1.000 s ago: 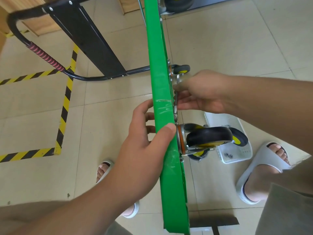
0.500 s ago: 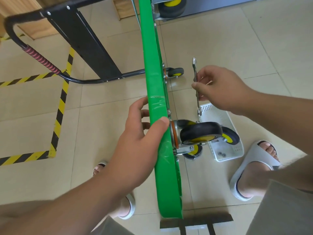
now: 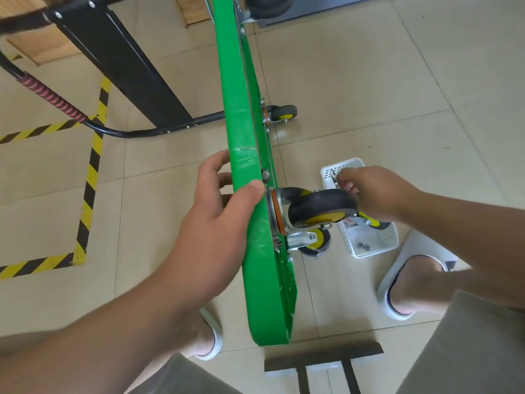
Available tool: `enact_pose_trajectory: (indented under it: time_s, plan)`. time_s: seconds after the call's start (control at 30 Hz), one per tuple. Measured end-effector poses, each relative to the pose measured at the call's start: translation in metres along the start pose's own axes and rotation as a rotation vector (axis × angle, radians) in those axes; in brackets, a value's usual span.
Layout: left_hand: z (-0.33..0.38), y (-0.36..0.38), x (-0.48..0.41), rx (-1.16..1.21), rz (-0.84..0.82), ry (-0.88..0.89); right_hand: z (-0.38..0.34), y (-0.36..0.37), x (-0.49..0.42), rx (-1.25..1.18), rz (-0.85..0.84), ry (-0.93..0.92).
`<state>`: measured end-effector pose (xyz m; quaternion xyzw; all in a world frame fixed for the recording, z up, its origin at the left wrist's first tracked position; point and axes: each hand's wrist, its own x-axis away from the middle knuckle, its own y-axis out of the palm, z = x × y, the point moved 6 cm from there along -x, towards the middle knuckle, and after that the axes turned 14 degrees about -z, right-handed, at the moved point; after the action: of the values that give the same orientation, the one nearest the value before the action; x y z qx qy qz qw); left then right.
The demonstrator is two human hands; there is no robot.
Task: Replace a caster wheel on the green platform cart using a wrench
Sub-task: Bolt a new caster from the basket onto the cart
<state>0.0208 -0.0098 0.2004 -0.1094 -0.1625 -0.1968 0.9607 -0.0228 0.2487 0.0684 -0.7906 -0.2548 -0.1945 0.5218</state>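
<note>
Green plastic platform cart (image 3: 257,265) on edge, long axis pointing away. Left hand (image 3: 216,223) clamps its rim. Right hand (image 3: 375,191), right of cart, pinches mostly hidden metal wrench (image 3: 334,177).

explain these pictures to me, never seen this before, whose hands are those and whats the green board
There is no machine here: a camera worn on a person's head looks down at their work. The green board is a platform cart tipped on its edge on the tiled floor. The left hand grips its edge. A black and yellow caster wheel sticks out sideways. The right hand pinches a metal tool, apparently the wrench, near a white basket holding two small nuts.
</note>
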Motion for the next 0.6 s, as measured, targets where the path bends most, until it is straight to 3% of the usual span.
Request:
enact_pose_trajectory:
  time_s: [0.13,0.6]
  plan:
    - [-0.002,-0.001,0.0,-0.013,0.006,-0.015,0.006,0.028,-0.002,0.131,-0.128,0.073]
    - [0.0,0.0,0.001,-0.061,0.048,-0.022,0.063,0.113,-0.022,0.226,-0.293,0.167]
